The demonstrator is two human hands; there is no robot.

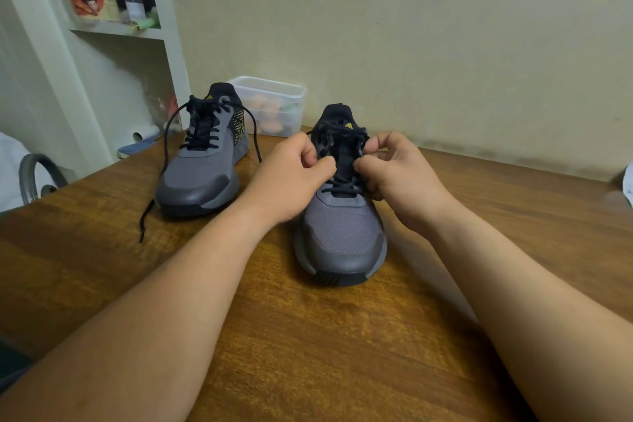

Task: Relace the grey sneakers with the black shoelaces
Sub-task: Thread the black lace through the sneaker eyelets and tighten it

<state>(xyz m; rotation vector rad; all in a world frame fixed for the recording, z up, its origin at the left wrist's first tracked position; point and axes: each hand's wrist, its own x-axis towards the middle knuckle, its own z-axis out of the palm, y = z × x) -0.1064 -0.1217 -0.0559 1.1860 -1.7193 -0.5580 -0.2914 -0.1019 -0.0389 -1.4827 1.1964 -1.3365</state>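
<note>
Grey sneaker (340,229) stands on the desk (308,336), toe at 6 o'clock, heel at 12. Left hand (291,175) at its 9 o'clock and right hand (400,175) at 3, equally near, each pinch the black shoelace (342,180) beside the tongue. The second sneaker (202,161) sits at 10 o'clock, its lace ends loose.

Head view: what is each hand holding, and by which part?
The left hand and right hand each pinch the black shoelace of the near sneaker at its middle eyelets, one per side.

Wooden table (308,336), sneaker (202,171), second sneaker (342,233), perhaps tub (274,103)
</note>
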